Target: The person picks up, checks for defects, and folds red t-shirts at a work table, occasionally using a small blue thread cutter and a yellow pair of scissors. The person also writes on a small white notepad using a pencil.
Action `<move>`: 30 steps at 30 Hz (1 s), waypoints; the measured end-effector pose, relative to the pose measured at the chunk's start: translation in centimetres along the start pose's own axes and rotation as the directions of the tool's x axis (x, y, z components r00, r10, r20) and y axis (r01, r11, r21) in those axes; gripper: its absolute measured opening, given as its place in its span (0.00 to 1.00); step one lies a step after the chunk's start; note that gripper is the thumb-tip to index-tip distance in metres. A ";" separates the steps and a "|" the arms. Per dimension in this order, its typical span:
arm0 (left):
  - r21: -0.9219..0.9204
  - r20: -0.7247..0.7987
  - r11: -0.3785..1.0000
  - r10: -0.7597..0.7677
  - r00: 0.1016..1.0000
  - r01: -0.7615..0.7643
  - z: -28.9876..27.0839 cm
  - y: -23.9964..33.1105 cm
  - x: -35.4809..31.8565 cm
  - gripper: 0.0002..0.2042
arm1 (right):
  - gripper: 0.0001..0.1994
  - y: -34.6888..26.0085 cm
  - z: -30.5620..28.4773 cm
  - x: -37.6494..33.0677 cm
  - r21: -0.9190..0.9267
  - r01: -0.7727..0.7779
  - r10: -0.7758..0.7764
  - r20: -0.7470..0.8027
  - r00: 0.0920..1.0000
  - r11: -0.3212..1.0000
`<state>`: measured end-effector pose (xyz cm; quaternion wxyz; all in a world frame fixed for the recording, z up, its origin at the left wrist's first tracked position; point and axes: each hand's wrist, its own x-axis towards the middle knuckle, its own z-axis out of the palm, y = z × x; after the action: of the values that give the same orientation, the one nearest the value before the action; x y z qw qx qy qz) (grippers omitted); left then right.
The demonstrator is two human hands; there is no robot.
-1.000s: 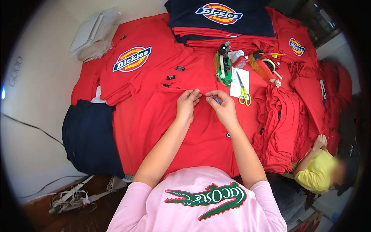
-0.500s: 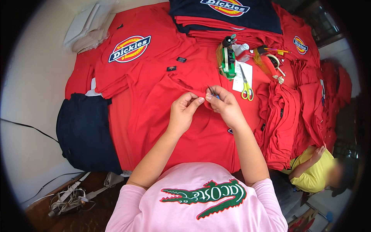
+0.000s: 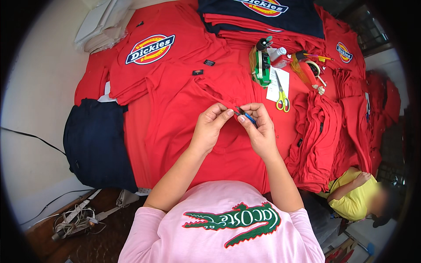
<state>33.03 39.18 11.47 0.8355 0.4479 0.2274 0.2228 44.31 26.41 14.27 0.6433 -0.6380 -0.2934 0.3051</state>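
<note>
My left hand [image 3: 212,125] pinches the neckline edge of a red shirt [image 3: 188,131] spread in front of me. Right beside it, my right hand [image 3: 259,131] holds small blue-handled thread snips [image 3: 249,117] between thumb and fingers. Their dark tips point at the fabric near my left fingertips. Any thread between the hands is too fine to make out. A dark neck label [image 3: 198,72] shows on the shirt beyond my hands.
Yellow-handled scissors [image 3: 282,98] lie on white paper beside a green tape dispenser [image 3: 262,65]. Folded red shirts [image 3: 312,140] are piled to the right, navy garments [image 3: 96,144] to the left. A person in a yellow shirt [image 3: 353,193] is at the lower right.
My right hand has turned and lowered slightly, bringing the blue snips into clearer view. The left hand keeps its pinch on the shirt. The other person's hand has moved away from the red cloth.
</note>
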 end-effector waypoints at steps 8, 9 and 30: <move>0.065 0.000 0.997 0.033 0.999 -0.033 -0.1 0.2 -0.1 0.04 | 0.07 0.4 -0.3 0.6 0.124 -0.059 0.050 0.072 0.996 0.991; 0.069 -0.003 0.997 0.028 1.000 -0.028 -0.2 0.2 -0.1 0.04 | 0.06 0.5 -0.3 0.7 0.144 -0.065 0.054 0.077 0.996 0.988; -0.045 0.003 0.999 -0.016 1.000 0.016 -1.1 -0.2 0.1 0.06 | 0.05 -0.8 -0.1 1.1 -0.224 0.094 -0.113 -0.071 0.991 0.970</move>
<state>32.52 39.87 10.69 0.8475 0.4273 0.2247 0.2207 45.09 27.24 15.09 0.5952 -0.7014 -0.3314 0.2100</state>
